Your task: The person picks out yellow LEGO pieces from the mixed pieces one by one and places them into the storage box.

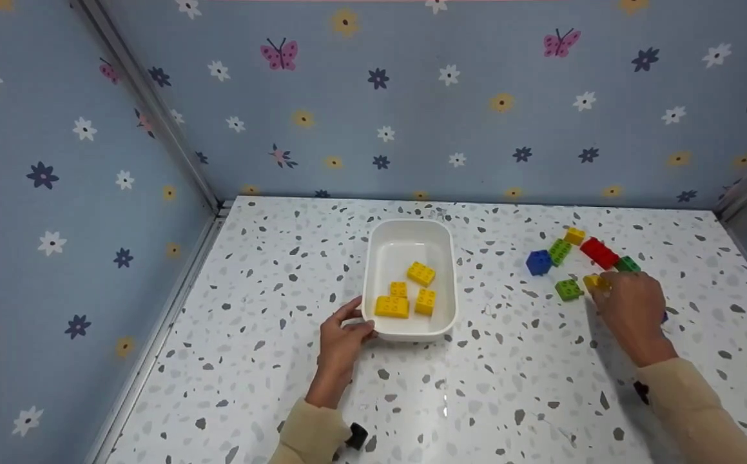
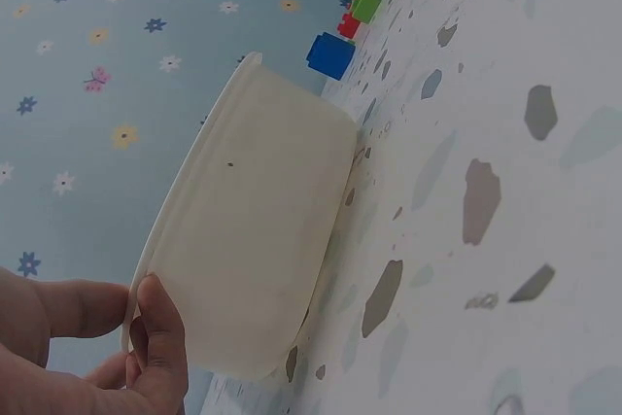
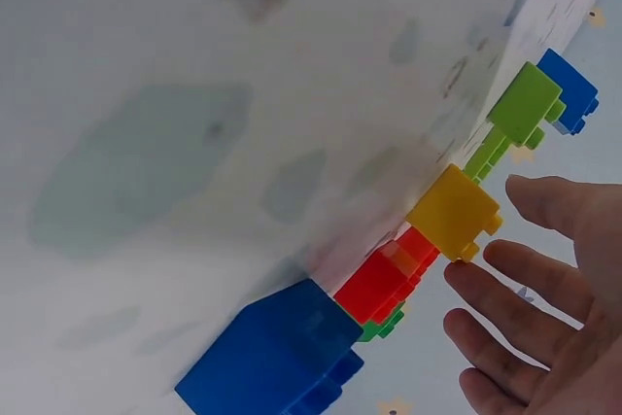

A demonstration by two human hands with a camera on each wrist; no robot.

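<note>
My left hand pinches the near left corner of a white plastic container, thumb outside the rim, as the left wrist view also shows. Inside the container lie several yellow toy bricks. Over on the right, my right hand is at another yellow brick on the table. In the right wrist view that yellow brick stands before the spread thumb and fingers, a fingertip right at its studs. A light green brick lies just left of this hand.
Around the right hand are a blue brick, a lime brick, a small yellow brick, a red brick and a dark green brick. Another blue brick shows closer in the right wrist view. Patterned walls bound the speckled table.
</note>
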